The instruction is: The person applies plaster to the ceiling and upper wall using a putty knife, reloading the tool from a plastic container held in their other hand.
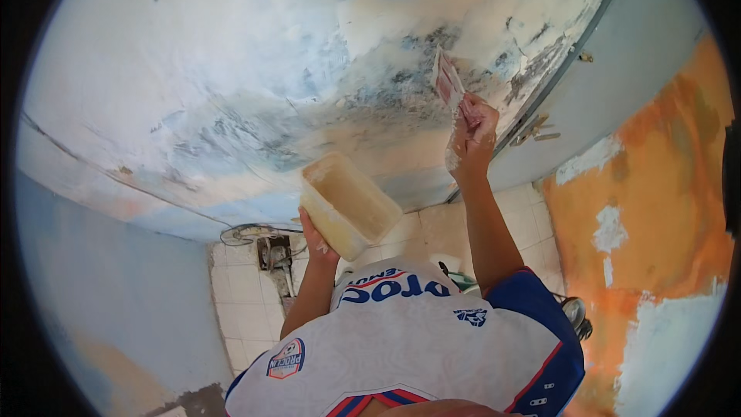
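My left hand (315, 236) grips a cream-coloured rectangular plastic tub (333, 224) by its near left side, tilted so that its inside shows. Pale residue coats the inner walls. Raised to the right, my right hand (474, 133) is closed round a putty knife (447, 79) with whitish filler smeared on its blade. The blade is at the patchy wall (255, 38) ahead; whether it touches the surface I cannot tell. White smears cover my right fingers and wrist. Dark, rough patches and pale filler spread across the wall near the blade.
A dark grey edge strip (594, 27) bounds the wall on the right. Beyond it stands an orange wall (656, 177) with white patches. At lower left are a blue wall (100, 262), a coil of wire (245, 233) and a dark box-like object (273, 252) on pale floor tiles (241, 284).
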Motion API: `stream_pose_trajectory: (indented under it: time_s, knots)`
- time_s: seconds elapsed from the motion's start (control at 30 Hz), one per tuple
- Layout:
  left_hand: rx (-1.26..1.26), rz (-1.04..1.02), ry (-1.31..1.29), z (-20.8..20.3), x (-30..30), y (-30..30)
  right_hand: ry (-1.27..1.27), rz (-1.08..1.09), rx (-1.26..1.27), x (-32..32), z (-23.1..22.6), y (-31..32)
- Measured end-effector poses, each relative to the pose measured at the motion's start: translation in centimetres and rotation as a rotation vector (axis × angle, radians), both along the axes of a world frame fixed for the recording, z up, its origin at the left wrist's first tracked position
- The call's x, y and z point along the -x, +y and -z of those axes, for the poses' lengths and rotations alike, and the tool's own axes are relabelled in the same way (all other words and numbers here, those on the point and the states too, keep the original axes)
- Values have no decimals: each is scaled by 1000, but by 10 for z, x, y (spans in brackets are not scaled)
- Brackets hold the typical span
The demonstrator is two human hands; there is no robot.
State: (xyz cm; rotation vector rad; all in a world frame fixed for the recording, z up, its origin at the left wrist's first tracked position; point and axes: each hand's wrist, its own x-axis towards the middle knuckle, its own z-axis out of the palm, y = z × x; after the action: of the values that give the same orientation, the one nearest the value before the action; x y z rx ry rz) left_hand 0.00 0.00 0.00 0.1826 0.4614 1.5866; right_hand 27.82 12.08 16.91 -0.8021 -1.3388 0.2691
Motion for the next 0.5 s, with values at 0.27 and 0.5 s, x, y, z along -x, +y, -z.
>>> stream_pose_trajectory:
  time_s: [0.27, 0.5]
  knots:
    - [-36, 83, -26, -22, 111, -34, 758, -87, 159, 49, 21, -19]
    - [-30, 101, 12, -14, 165, -46, 883, -201, -127, 26, 32, -14]
